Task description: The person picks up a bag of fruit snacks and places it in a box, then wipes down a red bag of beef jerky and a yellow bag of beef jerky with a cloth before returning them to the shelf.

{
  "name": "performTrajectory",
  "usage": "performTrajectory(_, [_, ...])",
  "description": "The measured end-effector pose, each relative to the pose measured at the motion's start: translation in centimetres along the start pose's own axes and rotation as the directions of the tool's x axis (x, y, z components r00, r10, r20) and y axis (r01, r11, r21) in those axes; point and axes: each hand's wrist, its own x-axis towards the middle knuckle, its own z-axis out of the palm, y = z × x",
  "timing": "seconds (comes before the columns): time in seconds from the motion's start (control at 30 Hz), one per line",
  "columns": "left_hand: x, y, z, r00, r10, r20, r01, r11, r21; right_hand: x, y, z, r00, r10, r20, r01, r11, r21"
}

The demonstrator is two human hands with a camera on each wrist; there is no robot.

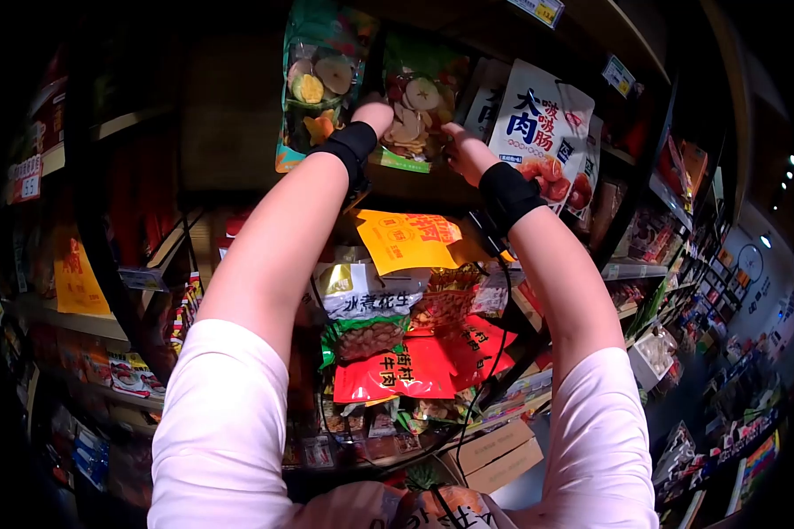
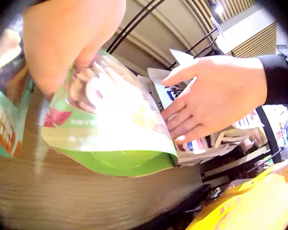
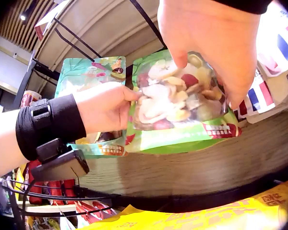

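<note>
A green snack bag (image 1: 419, 97) with dried fruit slices behind its clear window stands upright on the shelf. My left hand (image 3: 103, 108) is at its left edge, thumb against the front corner and fingers curling down beside it. On the opposite side, my right hand (image 2: 218, 93) lies along the bag's edge with fingers fairly straight and fingertips touching it. A teal bag (image 1: 318, 79) of dried fruit stands just left of the green one. White sausage packs (image 1: 538, 123) lean together at the right.
The wooden shelf board (image 3: 182, 167) runs under the bags, edged with dark metal. Below it lie a yellow packet (image 1: 410, 240), a peanut bag (image 1: 370, 317) and red packets (image 1: 397, 375). Cables hang between my arms. More stocked shelves (image 1: 88, 317) stand on both sides.
</note>
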Motion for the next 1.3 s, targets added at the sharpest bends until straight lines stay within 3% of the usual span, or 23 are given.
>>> performTrajectory(0.07, [0.0, 0.2, -1.1, 0.982, -0.159, -0.101, 0.141, 0.976, -0.166, 0.2, -0.1, 0.3, 1.000, -0.014, 0.013, 0.014, 0.999, 0.051])
performTrajectory(0.1, [0.2, -0.1, -1.3, 0.974, -0.186, -0.128, 0.160, 0.969, -0.190, -0.1, -0.2, 1.0, 0.995, -0.002, -0.096, 0.013, 0.994, 0.113])
performTrajectory(0.17, [0.3, -0.5, -1.7, 0.954, -0.253, -0.161, 0.154, 0.874, -0.461, -1.0, -0.5, 1.2, 0.997, -0.070, 0.043, 0.057, 0.964, 0.258])
performTrajectory(0.27, [-2.6, 0.2, -6.0, 0.924, -0.367, -0.106, 0.008, 0.295, -0.956, -3.7, -1.7, 1.5, 0.966, -0.216, 0.139, 0.134, 0.885, 0.445])
performTrajectory(0.33, [-4.2, 0.0, -9.4, 0.982, -0.184, -0.038, -0.013, 0.137, -0.990, -7.1, -3.1, 1.6, 0.948, -0.277, 0.155, 0.173, 0.859, 0.481])
performTrajectory(0.4, [-6.3, 0.9, -13.4, 0.991, -0.136, 0.001, 0.022, 0.150, -0.988, -9.9, -4.5, 1.5, 0.901, -0.381, 0.209, 0.204, 0.795, 0.572])
performTrajectory(0.47, [-7.4, 0.9, -15.8, 1.000, -0.004, -0.012, -0.012, 0.055, -0.998, -14.4, -6.6, 2.0, 0.925, -0.362, 0.114, 0.249, 0.805, 0.539])
performTrajectory(0.53, [-9.8, 2.6, -18.8, 0.992, 0.015, 0.128, 0.129, -0.094, -0.987, -16.0, -7.4, 1.5, 0.886, -0.453, 0.099, 0.354, 0.798, 0.487])
performTrajectory(0.6, [-11.0, 3.4, -20.4, 0.988, -0.034, 0.151, 0.146, -0.107, -0.983, -19.4, -8.8, 1.4, 0.891, -0.450, 0.067, 0.365, 0.795, 0.485])
performTrajectory(0.67, [-11.5, 3.3, -21.8, 0.984, -0.032, 0.174, 0.171, -0.077, -0.982, -19.5, -9.1, 0.2, 0.879, -0.437, 0.191, 0.300, 0.819, 0.490])
performTrajectory(0.73, [-12.2, 2.4, -22.8, 0.983, 0.107, 0.152, 0.165, -0.123, -0.979, -22.9, -10.3, 0.1, 0.894, -0.435, 0.104, 0.346, 0.820, 0.455])
performTrajectory(0.77, [-12.7, 1.8, -22.7, 0.983, 0.104, -0.152, -0.168, 0.169, -0.971, -24.0, -10.8, -0.3, 0.902, -0.418, 0.105, 0.329, 0.825, 0.460])
performTrajectory(0.83, [-14.1, 2.1, -24.2, 0.916, 0.208, -0.342, -0.389, 0.264, -0.883, -24.4, -11.2, -1.2, 0.882, -0.458, 0.112, 0.354, 0.800, 0.484])
performTrajectory(0.87, [-14.9, 2.8, -25.0, 0.920, 0.238, -0.312, -0.353, 0.154, -0.923, -24.0, -11.3, -2.7, 0.640, -0.676, 0.365, 0.314, 0.664, 0.678])
performTrajectory(0.9, [-15.8, 3.8, -25.9, 0.941, 0.252, -0.227, -0.229, -0.018, -0.973, -24.6, -11.5, -3.3, 0.656, -0.652, 0.381, 0.293, 0.685, 0.667])
performTrajectory(0.93, [-16.7, 5.4, -26.8, 0.967, 0.248, -0.058, 0.011, -0.269, -0.963, -25.3, -11.7, -3.8, 0.671, -0.626, 0.397, 0.268, 0.704, 0.657])
performTrajectory(1.0, [-19.9, 8.8, -27.2, 0.974, 0.089, -0.206, -0.204, -0.037, -0.978, -28.2, -12.2, -5.1, 0.652, -0.637, 0.412, 0.299, 0.715, 0.632])
performTrajectory(1.03, [-20.7, 9.1, -26.8, 0.896, 0.219, -0.386, -0.439, 0.313, -0.842, -29.6, -11.8, -5.6, 0.666, -0.646, 0.373, 0.348, 0.712, 0.610])
performTrajectory(1.07, [-21.6, 9.4, -26.3, 0.768, 0.338, -0.543, -0.627, 0.569, -0.533, -30.7, -11.2, -6.2, 0.678, -0.655, 0.335, 0.397, 0.709, 0.583])
performTrajectory(1.17, [-25.8, 13.7, -25.6, 0.727, 0.377, -0.573, -0.616, 0.727, -0.303, -36.3, -9.5, -7.7, 0.809, -0.472, 0.349, 0.189, 0.772, 0.606])
performTrajectory(1.2, [-27.7, 16.3, -24.4, 0.845, 0.203, -0.494, -0.508, 0.594, -0.624, -37.8, -8.1, -8.1, 0.878, -0.397, 0.267, 0.202, 0.813, 0.545])
performTrajectory(1.23, [-29.6, 18.8, -23.3, 0.920, 0.018, -0.390, -0.372, 0.351, -0.860, -39.3, -6.6, -8.4, 0.932, -0.315, 0.180, 0.195, 0.854, 0.483])
performTrajectory(1.3, [-32.2, 23.7, -22.0, 0.989, -0.005, -0.147, -0.146, -0.153, -0.977, -41.8, -2.3, -9.7, 0.938, -0.312, 0.152, 0.222, 0.875, 0.430])
